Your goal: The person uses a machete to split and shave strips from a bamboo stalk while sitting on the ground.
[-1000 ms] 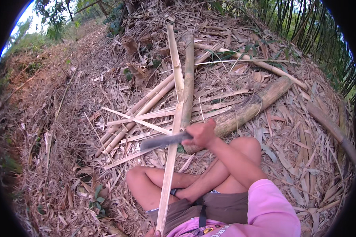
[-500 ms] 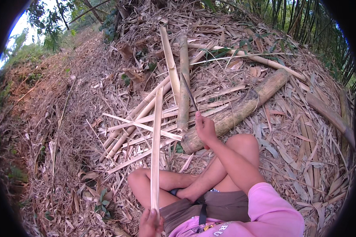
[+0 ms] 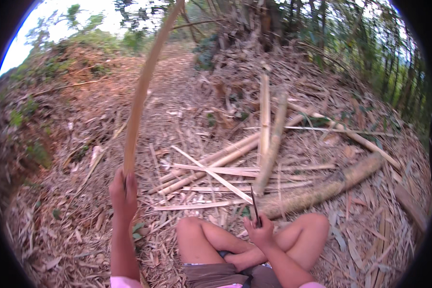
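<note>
Sitting cross-legged on the leaf-strewn ground [image 3: 57, 230], the person keeps both knees low and spread, which leaves room between them for the hands. The right hand [image 3: 260, 234] rests just above the crossed legs, its grip closed on a knife [image 3: 255, 210] whose dark blade points up and away from the body, seemingly parked out of the way. The left hand [image 3: 124, 194] is raised out to the side with its grip closed round the lower end of a long bamboo strip [image 3: 141, 91], held nearly upright so that it bends in an arc toward the top of the view, well apart from the knife; held so, its whole length can likely be looked over. Just beyond the knees lies a thick log [image 3: 321, 189], set crosswise, probably as a rest for cutting. Past it a heap of split poles [image 3: 266, 129] and thin slats lies fanned out within reach. Farther off stand a bamboo clump [image 3: 254, 19] and green brush.
</note>
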Action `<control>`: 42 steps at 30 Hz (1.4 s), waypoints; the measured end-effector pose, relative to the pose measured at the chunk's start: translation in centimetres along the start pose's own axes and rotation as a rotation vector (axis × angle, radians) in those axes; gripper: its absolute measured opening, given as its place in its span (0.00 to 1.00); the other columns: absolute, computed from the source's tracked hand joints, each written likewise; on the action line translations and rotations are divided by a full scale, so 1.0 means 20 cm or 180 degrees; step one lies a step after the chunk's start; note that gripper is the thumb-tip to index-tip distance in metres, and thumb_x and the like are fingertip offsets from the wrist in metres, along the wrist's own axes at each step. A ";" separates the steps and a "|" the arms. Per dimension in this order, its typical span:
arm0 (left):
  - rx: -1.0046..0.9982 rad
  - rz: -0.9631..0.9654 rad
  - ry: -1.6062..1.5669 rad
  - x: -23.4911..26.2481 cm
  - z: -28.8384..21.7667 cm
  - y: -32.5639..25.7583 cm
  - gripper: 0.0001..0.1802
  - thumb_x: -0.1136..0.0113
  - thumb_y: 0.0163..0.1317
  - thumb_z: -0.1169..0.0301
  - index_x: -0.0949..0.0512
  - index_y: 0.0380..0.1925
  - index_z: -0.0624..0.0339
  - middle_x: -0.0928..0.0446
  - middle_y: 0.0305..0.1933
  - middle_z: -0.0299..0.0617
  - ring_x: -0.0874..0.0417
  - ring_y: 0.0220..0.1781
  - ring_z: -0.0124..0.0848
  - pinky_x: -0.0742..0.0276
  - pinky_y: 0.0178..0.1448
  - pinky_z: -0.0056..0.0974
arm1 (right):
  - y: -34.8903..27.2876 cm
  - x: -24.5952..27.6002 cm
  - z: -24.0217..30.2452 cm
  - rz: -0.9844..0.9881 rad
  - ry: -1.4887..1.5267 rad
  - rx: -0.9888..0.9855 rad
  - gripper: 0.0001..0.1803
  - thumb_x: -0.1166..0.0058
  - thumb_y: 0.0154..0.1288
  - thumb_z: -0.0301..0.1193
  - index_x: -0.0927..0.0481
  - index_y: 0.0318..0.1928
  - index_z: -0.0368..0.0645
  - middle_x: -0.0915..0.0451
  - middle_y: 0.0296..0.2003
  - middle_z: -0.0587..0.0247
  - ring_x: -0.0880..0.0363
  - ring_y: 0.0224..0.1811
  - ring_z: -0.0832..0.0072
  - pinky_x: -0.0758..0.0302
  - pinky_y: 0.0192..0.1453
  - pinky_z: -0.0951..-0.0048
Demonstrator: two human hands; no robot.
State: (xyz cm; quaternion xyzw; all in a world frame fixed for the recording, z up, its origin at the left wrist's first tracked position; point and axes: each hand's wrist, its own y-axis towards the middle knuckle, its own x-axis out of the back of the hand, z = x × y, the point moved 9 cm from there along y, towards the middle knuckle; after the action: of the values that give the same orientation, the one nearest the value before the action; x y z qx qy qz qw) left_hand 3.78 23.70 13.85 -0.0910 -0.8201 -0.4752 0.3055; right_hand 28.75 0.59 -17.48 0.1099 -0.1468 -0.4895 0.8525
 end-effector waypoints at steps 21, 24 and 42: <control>0.3045 -0.0082 -0.4203 -0.65 -0.07 -0.83 0.27 0.51 0.75 0.57 0.31 0.61 0.70 0.21 0.55 0.52 0.17 0.56 0.42 0.18 0.56 0.43 | -0.09 -0.15 0.29 0.0291 0.0856 -0.1688 0.23 0.39 0.69 0.38 0.25 0.52 0.31 0.23 0.20 0.65 0.28 0.16 0.83 0.34 0.19 0.79; 0.3367 0.0292 -0.4181 -0.76 -0.12 -1.07 0.27 0.50 0.75 0.57 0.29 0.60 0.70 0.21 0.55 0.51 0.16 0.54 0.38 0.19 0.53 0.39 | -0.13 -0.10 0.23 -0.0179 0.1426 -0.1961 0.15 0.42 0.71 0.36 0.26 0.40 0.35 0.25 0.20 0.65 0.30 0.14 0.82 0.34 0.16 0.77; 0.1671 0.3642 -0.0315 -0.56 -0.18 -1.17 0.20 0.41 0.69 0.60 0.21 0.48 0.69 0.17 0.32 0.48 0.14 0.33 0.38 0.19 0.38 0.41 | -0.01 0.04 0.23 -0.0478 0.1922 -0.1920 0.09 0.41 0.70 0.31 0.27 0.38 0.41 0.29 0.22 0.69 0.34 0.13 0.83 0.34 0.16 0.79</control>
State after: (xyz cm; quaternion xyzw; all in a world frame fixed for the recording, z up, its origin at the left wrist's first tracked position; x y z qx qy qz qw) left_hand 3.94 9.80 -8.44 -0.4591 -0.7441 -0.0147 0.4852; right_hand 27.33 -0.49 -13.19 0.0045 0.2672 -0.5170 0.8132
